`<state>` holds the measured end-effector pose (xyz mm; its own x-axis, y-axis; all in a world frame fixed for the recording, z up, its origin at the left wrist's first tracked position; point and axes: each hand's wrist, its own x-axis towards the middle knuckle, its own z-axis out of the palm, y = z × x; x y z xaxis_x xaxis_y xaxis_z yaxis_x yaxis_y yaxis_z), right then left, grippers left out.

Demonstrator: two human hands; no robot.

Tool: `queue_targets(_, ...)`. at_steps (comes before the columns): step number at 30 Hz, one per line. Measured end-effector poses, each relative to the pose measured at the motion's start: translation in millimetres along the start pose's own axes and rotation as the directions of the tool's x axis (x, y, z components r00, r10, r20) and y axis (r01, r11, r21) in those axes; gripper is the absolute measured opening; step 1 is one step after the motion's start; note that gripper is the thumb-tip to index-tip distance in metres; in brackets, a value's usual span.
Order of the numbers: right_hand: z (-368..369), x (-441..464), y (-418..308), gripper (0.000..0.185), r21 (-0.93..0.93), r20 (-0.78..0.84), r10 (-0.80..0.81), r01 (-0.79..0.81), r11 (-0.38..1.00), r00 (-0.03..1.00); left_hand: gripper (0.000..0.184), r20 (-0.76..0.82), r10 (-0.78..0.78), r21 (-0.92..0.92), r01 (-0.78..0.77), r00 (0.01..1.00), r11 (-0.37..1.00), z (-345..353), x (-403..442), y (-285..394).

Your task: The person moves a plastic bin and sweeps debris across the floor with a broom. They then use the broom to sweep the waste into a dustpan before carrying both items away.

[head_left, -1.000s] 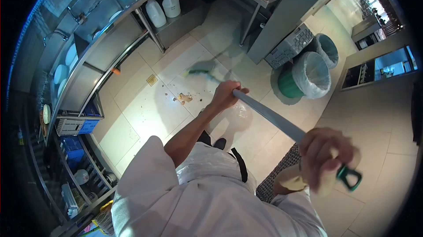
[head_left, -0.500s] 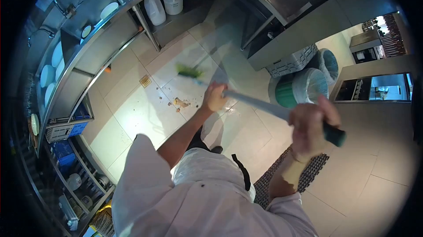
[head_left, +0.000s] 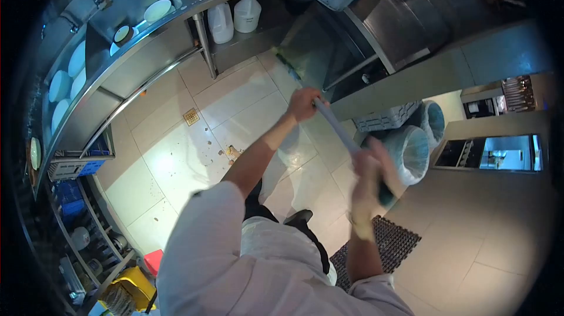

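Note:
My left hand point(head_left: 304, 104) is wrapped round the lower part of a broom's pale grey handle point(head_left: 336, 125). Higher up the same handle, near its dark green end, my right hand point(head_left: 371, 169) is closed, slightly blurred by motion. The green-bristled broom head point(head_left: 286, 64) rests on or just above the floor, by the shadowed area under the steel counter on the right. Food scraps point(head_left: 232, 153) and small crumbs lie on the tiles left of my feet, partly beside my left forearm.
A square floor drain point(head_left: 191, 117) is set in the tiles. Two white jugs point(head_left: 247, 13) stand under the sink counter point(head_left: 147, 51). Lined bins point(head_left: 411, 154) and a grey crate point(head_left: 385, 117) line the right side. A dark mat point(head_left: 388, 242) and a yellow bucket point(head_left: 138, 286) are near me.
The broom head has moved forward and right, away from the scraps, towards the shadowed counter area. Both hands moved with it, the right one leftward and down. The view has shifted slightly.

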<state>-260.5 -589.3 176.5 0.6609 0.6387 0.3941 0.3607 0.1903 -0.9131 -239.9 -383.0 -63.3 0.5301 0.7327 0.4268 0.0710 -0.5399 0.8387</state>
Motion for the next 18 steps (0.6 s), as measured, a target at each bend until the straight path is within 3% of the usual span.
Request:
queue_targets(1, 16, 3, 38, 0.024, -0.102, 0.128, 0.089, -0.076, 0.992, 0.988, 0.032, 0.058, -0.068, 0.181, 0.057, 0.996, 0.982, -2, 8, -36)
queue_targets(2, 37, 6, 70, 0.027, -0.09, 0.208, 0.022, -0.003, 0.996, 0.978, 0.032, 0.103, -0.148, 0.355, 0.103, 0.984, 0.929, -4, 7, -64)
queue_targets(5, 60, 21, 82, 0.029, -0.074, 0.345, -0.084, 0.116, 0.99, 0.935, 0.033, 0.07, -0.292, 0.44, 0.233, 0.954, 0.867, -20, -3, -100)
queue_targets(7, 62, 24, 69, 0.028, -0.069, 0.379, -0.095, 0.13, 0.989, 0.921, 0.033, 0.03, -0.263, 0.395, 0.23, 0.964, 0.889, -28, -13, -89)
queue_targets(9, 47, 25, 48, 0.031, 0.016, 0.396, -0.026, 0.022, 1.0, 0.918, 0.033, -0.021, -0.248, 0.341, 0.24, 0.969, 0.909, -32, -40, -67)
queue_targets(11, 28, 30, 29, 0.028, 0.049, 0.387, -0.1, 0.088, 0.995, 0.917, 0.033, -0.11, -0.185, 0.352, 0.212, 0.977, 0.912, -34, -55, -41)
queue_targets(13, 1, 35, 19, 0.026, 0.272, 0.281, -0.116, 0.036, 0.962, 0.953, 0.029, -0.093, -0.215, 0.299, 0.233, 0.972, 0.925, -40, -74, -6)
queue_targets(18, -69, 45, -18, 0.025, 0.47, 0.321, -0.095, -0.071, 0.88, 0.942, 0.016, -0.074, -0.183, 0.19, 0.194, 0.98, 0.963, -32, -149, 48)
